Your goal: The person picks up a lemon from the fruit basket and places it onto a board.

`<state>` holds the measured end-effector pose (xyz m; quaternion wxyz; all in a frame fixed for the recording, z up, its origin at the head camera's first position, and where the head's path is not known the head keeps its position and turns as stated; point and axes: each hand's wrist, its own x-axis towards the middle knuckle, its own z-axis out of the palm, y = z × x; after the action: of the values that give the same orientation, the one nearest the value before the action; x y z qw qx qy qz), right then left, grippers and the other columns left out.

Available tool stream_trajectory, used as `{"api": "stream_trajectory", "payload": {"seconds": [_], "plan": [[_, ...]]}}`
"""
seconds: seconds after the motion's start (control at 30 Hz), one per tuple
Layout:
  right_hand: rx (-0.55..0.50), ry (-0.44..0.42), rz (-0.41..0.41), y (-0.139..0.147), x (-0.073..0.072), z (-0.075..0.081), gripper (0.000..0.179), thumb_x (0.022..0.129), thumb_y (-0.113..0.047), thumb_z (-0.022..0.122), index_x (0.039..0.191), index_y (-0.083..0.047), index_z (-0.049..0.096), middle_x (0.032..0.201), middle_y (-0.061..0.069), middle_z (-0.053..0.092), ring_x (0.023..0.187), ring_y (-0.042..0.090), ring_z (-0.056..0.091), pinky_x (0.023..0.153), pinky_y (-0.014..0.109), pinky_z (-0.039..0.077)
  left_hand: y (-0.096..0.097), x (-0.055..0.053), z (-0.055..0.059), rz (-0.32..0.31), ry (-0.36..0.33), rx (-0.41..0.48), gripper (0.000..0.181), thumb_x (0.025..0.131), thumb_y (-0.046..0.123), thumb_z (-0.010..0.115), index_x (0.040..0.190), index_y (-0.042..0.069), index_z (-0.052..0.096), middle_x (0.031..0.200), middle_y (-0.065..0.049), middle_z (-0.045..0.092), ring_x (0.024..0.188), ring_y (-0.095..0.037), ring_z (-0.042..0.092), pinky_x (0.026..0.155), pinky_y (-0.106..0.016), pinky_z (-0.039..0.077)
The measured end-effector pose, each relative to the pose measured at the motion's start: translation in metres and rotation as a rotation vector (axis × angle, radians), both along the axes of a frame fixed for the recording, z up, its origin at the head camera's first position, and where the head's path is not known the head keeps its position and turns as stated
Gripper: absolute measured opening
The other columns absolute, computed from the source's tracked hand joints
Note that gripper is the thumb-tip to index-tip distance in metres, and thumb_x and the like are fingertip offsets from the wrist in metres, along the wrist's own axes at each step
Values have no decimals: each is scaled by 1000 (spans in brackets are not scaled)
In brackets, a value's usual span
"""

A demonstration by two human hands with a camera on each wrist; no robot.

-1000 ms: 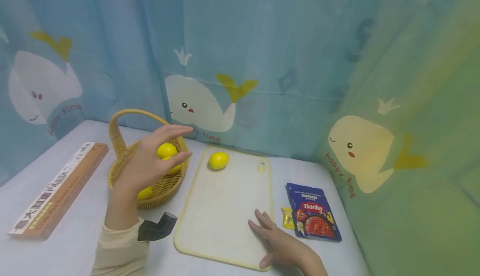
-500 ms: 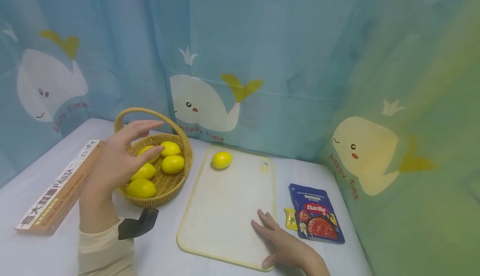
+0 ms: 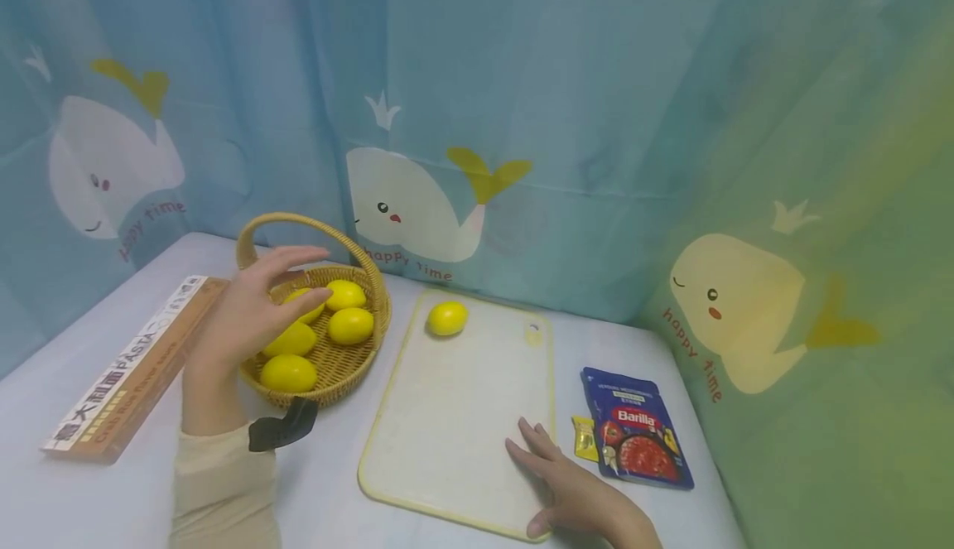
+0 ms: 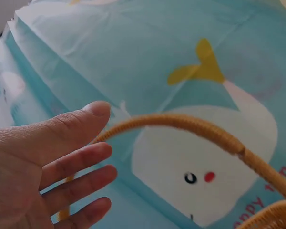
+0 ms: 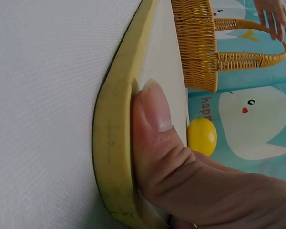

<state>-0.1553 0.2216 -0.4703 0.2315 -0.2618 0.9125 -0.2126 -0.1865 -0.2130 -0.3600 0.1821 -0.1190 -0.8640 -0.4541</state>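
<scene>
My left hand (image 3: 242, 317) is held in the air by the left side of a wicker basket (image 3: 331, 358), holding nothing. Its thumb and fingers stand apart, overlapping some of the several lemons (image 3: 289, 373) in the basket. In the left wrist view, the fingers lie close to the arched handle (image 4: 181, 121). My right hand (image 3: 574, 487) rests with spread fingers on the lower right corner of a white cutting board (image 3: 455, 408) with a yellow rim. The right wrist view shows its thumb (image 5: 155, 109) against that rim. One lemon (image 3: 447, 318) lies at the board's far left corner.
A long pasta box (image 3: 137, 367) lies left of the basket. Right of the board are a small yellow packet (image 3: 585, 439) and a blue Barilla sauce pouch (image 3: 637, 429). A whale-print curtain (image 3: 581, 118) hangs behind the white-covered table.
My left hand has drawn back from over the basket to its left side, uncovering more lemons. The head view has shifted slightly. My right hand has stayed on the board.
</scene>
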Motion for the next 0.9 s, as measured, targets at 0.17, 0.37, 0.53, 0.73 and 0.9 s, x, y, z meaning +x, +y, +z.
{"api": "stream_trajectory", "payload": {"seconds": [0.17,0.37,0.53,0.73,0.9], "plan": [[1,-2,-2,1,-1,-1,102,58,-48,76,148,-22,34,160,12,10,144,41,9,110,61,21,-2,-16,-17,-3,-71,8,48,87,35,67,132,20,55,137,-2,52,127,-26,47,106,-52,37],[1,-7,3,0,-1,0,102,58,-48,75,148,-21,35,159,14,11,143,43,10,109,62,22,0,-38,-44,-46,-126,19,51,88,35,66,135,17,52,138,-6,51,127,-33,46,107,-53,37],[-4,-2,10,1,-1,1,101,59,-47,75,148,-20,34,159,14,10,144,43,9,109,63,21,3,-54,-69,-67,-191,42,53,88,32,67,136,17,50,142,-8,48,129,-33,44,108,-52,38],[-5,3,10,1,0,1,101,60,-47,75,148,-19,35,159,14,11,143,42,10,109,62,21,5,-65,-89,-69,-256,73,56,86,29,70,137,16,49,144,-8,45,131,-34,43,107,-49,39],[3,8,9,1,0,1,101,60,-49,74,148,-21,35,160,12,11,144,42,11,109,62,22,6,-67,-96,-41,-295,10,58,86,31,70,138,17,48,145,-10,44,131,-35,42,108,-52,37]]}}
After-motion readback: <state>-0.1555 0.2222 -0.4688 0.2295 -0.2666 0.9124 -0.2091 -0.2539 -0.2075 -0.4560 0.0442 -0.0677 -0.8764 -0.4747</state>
